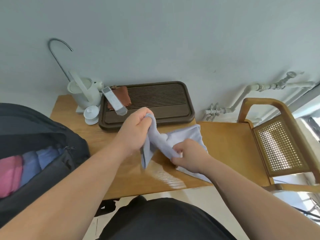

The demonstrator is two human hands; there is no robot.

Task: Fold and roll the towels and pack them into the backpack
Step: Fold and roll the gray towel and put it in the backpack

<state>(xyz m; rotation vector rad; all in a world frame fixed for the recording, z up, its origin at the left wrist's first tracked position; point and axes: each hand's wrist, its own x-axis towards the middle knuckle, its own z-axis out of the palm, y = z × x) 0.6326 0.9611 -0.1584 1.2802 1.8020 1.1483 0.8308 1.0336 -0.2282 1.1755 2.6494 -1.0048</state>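
Observation:
A pale lavender towel [187,135] lies partly on the wooden table [121,174]. My left hand [135,130] grips one end of it, raised above the table in front of the dark tray. My right hand [188,155] pinches a bunched part of the same towel lower down, near the table top. The rest of the towel spreads flat behind and under my right hand. At the left stands a black backpack [52,135], unzipped, with a pink rolled towel [10,175] and blue rolled towels [39,158] inside.
A dark slatted tea tray [155,104] sits at the back of the table with a brown cloth [122,97] and a grey remote-like bar [114,101]. A white kettle [83,92] and lidded cup [91,114] stand left of it. A cane-backed wooden chair [277,144] stands at the right.

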